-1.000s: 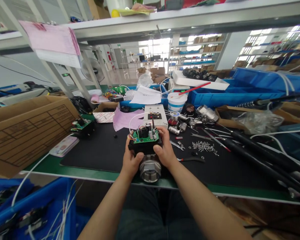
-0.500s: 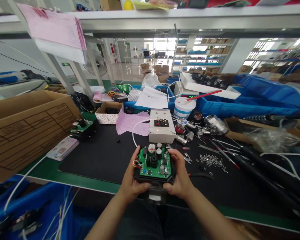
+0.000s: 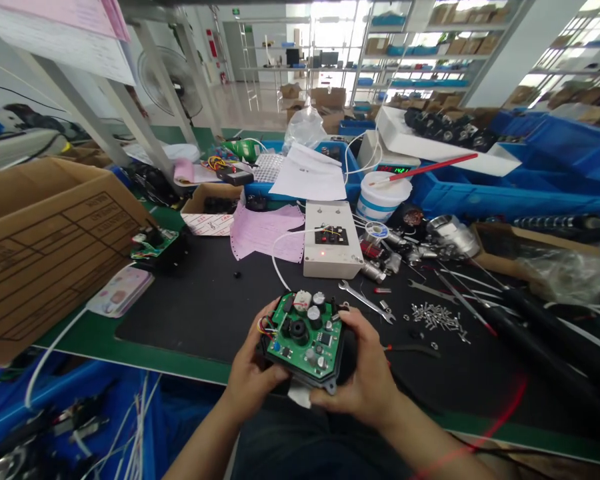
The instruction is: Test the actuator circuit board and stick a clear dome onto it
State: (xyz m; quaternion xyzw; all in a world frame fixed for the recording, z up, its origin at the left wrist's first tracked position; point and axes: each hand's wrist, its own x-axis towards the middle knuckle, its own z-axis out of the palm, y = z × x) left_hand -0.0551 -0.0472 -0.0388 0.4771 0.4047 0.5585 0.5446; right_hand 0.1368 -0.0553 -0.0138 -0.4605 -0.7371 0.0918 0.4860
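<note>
Between both hands, over the bench's front edge, I hold a green circuit board (image 3: 307, 340) set in a dark housing. My left hand (image 3: 253, 370) grips its left side near a small bundle of coloured wires, thumb at the front. My right hand (image 3: 365, 367) clasps the right side, with the thumb under the front corner. The board faces up, slightly turned, and carries a black round part and several capacitors. A white cable (image 3: 279, 257) runs from behind the board to a beige control box (image 3: 333, 257) with a lit red light. A wrench (image 3: 367, 301) lies just beyond my right hand.
Screws (image 3: 437, 317) lie in a pile to the right, near pliers handles (image 3: 415, 349) and metal parts. On the left are a cardboard box (image 3: 65, 260), another board unit (image 3: 155, 245) and a phone (image 3: 121, 291). Pink paper (image 3: 267, 233) and a white tub (image 3: 384, 197) stand farther back.
The board and housing have turned and tilted in my hands, with the front right corner now lower. My view has dipped, and the wrench behind the board shows more fully.
</note>
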